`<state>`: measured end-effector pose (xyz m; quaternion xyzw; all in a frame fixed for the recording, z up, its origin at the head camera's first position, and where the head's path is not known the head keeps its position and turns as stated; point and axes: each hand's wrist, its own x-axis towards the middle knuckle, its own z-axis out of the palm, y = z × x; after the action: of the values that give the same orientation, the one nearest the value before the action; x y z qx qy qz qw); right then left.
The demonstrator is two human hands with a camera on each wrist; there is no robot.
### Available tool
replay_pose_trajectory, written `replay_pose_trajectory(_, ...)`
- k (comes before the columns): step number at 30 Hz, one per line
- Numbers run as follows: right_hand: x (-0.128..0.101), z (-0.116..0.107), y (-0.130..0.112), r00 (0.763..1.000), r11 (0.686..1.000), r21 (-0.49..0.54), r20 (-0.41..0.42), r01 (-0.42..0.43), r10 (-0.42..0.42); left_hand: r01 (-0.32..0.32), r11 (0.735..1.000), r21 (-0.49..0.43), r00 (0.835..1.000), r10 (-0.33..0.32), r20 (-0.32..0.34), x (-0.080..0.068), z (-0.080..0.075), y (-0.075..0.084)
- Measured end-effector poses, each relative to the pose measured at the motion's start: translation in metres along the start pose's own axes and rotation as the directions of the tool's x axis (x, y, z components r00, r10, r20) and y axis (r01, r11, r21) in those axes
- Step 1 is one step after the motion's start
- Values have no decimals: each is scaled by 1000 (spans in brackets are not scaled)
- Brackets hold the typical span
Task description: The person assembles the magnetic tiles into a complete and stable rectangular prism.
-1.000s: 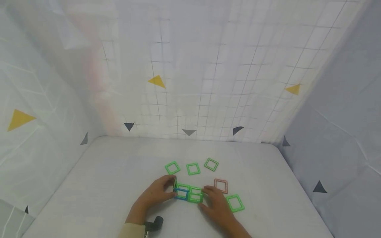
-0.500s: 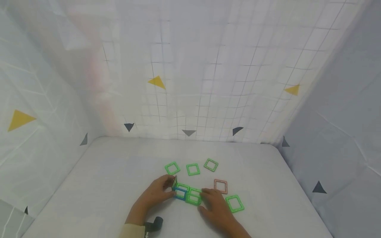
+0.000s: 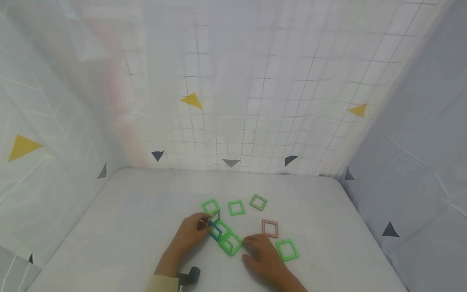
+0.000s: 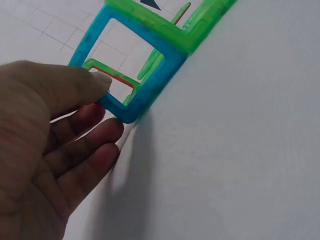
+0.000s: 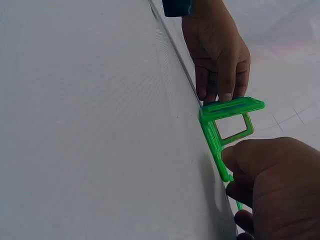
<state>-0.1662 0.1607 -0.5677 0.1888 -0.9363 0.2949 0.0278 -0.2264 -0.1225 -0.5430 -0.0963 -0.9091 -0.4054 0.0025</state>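
Left hand [image 3: 191, 232] grasped the upright blue frame [image 4: 155, 85] between thumb and fingers (thumb on the face toward the left wrist camera). The blue frame stood on the worktop [image 3: 146, 211], along the left side of several joined green frames [image 3: 236, 248], touching them. Right hand [image 3: 266, 257] was loosely bent and pinched none of these; its fingertips met their right corner. Three green squares [image 3: 237, 213] lay flat beyond. A red square [image 3: 270, 235] and a fourth green square [image 3: 290, 257] lay beside the right hand.
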Motion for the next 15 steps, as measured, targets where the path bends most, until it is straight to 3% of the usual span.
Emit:
replay_pose_trajectory(6,-2,0,0,998,997,35,-9,68,-68,40,999,-13,998,-40,-37,0,3,1)
replay_pose_trajectory(15,-2,0,-2,989,986,98,43,137,-141,40,999,9,995,-39,-86,-1,8,3)
